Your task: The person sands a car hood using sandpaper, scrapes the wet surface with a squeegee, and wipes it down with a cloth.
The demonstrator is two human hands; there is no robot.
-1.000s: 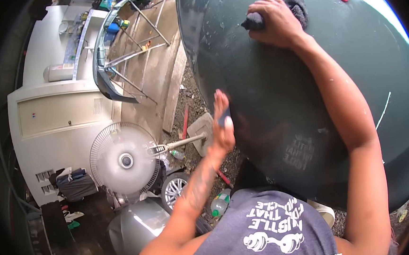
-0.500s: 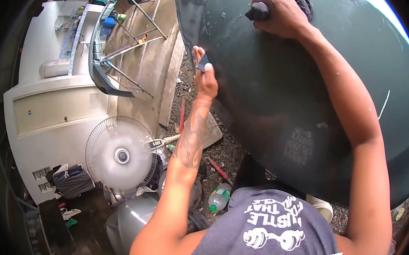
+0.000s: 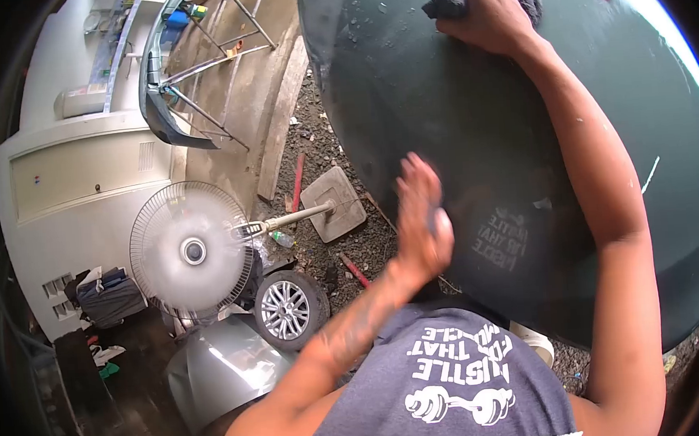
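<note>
Left hand, blurred, flat at panel's left edge, thumb over dark sheet: probably thin, flexible; pinch its edge. Right hand clenched round cloth, far side, soft. Panel right of fan; likely stiff, slippery where beaded.

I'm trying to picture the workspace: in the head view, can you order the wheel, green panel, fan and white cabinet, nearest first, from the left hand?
From the left hand:
1. Green panel: right beside it.
2. Wheel and fan: both off to its left, too close to call.
3. White cabinet: far left, beyond the fan.
</note>
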